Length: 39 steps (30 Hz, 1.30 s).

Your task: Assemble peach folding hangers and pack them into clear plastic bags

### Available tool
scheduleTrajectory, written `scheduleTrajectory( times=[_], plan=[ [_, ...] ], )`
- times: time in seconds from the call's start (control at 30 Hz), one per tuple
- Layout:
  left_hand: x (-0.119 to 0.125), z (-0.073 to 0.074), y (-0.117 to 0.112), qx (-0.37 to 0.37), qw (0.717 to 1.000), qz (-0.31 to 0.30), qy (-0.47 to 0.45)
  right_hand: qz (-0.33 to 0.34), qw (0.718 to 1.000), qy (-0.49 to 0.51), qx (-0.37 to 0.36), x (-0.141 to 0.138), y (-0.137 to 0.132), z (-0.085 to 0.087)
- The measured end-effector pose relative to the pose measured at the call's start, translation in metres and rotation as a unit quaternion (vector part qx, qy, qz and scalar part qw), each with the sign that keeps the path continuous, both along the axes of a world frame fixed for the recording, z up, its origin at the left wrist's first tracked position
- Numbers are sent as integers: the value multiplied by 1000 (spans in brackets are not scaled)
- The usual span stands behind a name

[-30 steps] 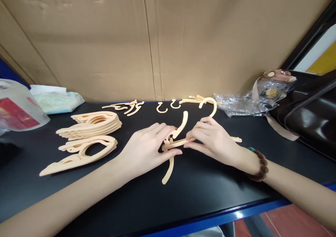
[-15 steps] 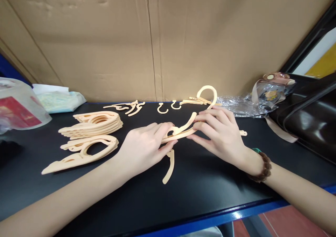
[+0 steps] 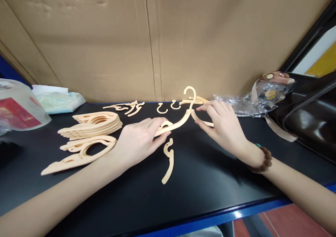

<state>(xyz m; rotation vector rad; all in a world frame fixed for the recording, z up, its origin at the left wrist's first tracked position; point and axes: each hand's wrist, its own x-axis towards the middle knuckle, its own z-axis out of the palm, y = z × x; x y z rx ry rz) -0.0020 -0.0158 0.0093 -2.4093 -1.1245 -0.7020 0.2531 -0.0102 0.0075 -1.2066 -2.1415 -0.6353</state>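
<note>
A cream folding clothes hanger (image 3: 181, 121) is held above the black table, its hook upright and its two arms spread to the sides. My left hand (image 3: 143, 137) pinches the hanger's left arm between thumb and fingers. The right arm of the hanger passes between the thumb and fingers of my right hand (image 3: 219, 123), which covers part of it. Below the hanger a loose curved hanger piece (image 3: 169, 163) with a notched end lies on the table (image 3: 210, 188).
At the left lie stacked folded hangers (image 3: 91, 125). Loose hanger arms (image 3: 133, 107) and hooks (image 3: 162, 108) lie along the back by the cardboard (image 3: 105, 55). A tissue pack (image 3: 60, 100) and plastic tub (image 3: 22, 104) stand left; plastic wrapping (image 3: 231, 106), a clear bottle (image 3: 270, 90) and a black bag (image 3: 309, 114) are right.
The hanger has swung open, with its hook now upright and further left. My right hand has shifted its grip along the right arm; the loose piece below is uncovered.
</note>
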Motion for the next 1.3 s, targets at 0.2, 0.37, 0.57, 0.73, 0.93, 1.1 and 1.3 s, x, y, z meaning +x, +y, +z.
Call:
scheduleTrajectory(
  times=[0.2,0.37,0.57,0.73,0.93,1.1,1.3],
  plan=[
    [1,0,0,-9,1000,5,16,34,983,41,-174,6,12,-8],
    [1,-1,3,-5,998,36,42,69,972,72,-214,3,10,-7],
    [2,-2,2,-14,999,-2,36,133,964,101,-207,-12,-12,-4],
    [7,1,-7,-23,999,-18,43,182,953,92,-223,-20,-24,-7],
    [5,-1,-4,-60,997,47,13,117,988,69,-75,-19,-23,-3],
    [3,-6,5,-124,989,79,9,187,980,-37,-54,-24,-31,-3],
    [3,-12,11,-171,982,74,18,286,920,-130,-236,-35,-38,-6]
  ],
)
